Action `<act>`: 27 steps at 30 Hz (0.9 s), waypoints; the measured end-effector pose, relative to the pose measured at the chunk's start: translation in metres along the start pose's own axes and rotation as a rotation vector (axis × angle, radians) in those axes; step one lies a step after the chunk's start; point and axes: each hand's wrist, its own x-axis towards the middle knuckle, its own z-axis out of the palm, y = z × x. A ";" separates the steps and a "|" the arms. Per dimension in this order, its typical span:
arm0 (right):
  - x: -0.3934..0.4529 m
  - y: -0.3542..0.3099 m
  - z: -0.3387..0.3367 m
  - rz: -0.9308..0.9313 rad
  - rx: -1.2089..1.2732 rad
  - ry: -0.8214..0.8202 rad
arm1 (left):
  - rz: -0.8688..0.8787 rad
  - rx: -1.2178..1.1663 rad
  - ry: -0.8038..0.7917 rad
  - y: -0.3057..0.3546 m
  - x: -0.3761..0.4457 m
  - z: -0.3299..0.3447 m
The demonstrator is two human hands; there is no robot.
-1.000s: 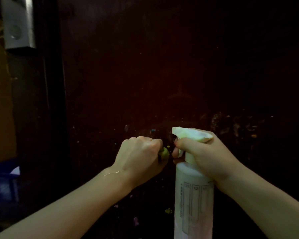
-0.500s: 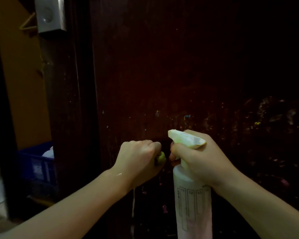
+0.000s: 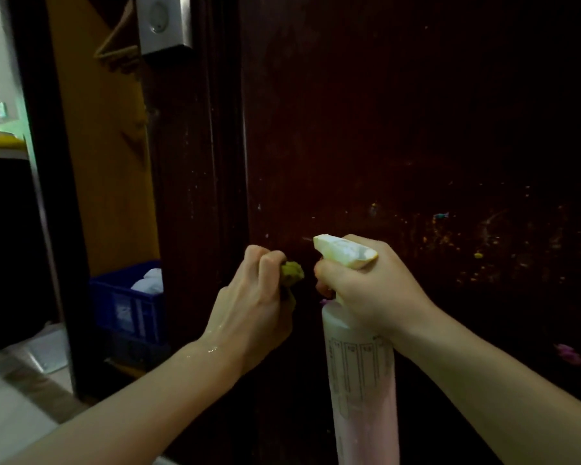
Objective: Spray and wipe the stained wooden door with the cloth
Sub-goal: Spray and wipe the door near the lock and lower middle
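Note:
A dark wooden door (image 3: 399, 129) fills the view, speckled with small coloured stains on its right half. My left hand (image 3: 252, 307) is curled tightly round a bunched yellow-green cloth (image 3: 292, 272), held against the door's lower part. Just right of it, my right hand (image 3: 369, 290) grips the neck of a pale spray bottle (image 3: 363, 380), fingers round the trigger. The bottle stands upright and its white nozzle points left at the door. Water drops glisten on my left wrist.
The door's left edge carries a metal lock plate (image 3: 163, 25). Beyond the edge stands an orange-brown panel and a blue plastic crate (image 3: 128, 307) with white cloth in it. A pale tiled floor (image 3: 10, 407) lies at the lower left.
The view has swung left, bringing the door's edge, the crate and the floor into sight. Both hands kept their grips and stayed close together near the door's lower part.

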 end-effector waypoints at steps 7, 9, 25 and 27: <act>0.006 -0.006 0.009 0.043 0.053 -0.027 | -0.244 -0.040 0.013 -0.019 0.011 -0.022; 0.008 -0.010 0.013 0.040 0.046 -0.070 | -0.290 -0.098 0.053 -0.024 0.016 -0.025; 0.019 -0.028 0.030 0.014 0.053 -0.007 | -0.426 -0.101 0.163 -0.043 0.031 -0.043; 0.019 -0.031 0.030 -0.014 0.043 0.005 | -0.438 -0.064 0.220 -0.047 0.032 -0.048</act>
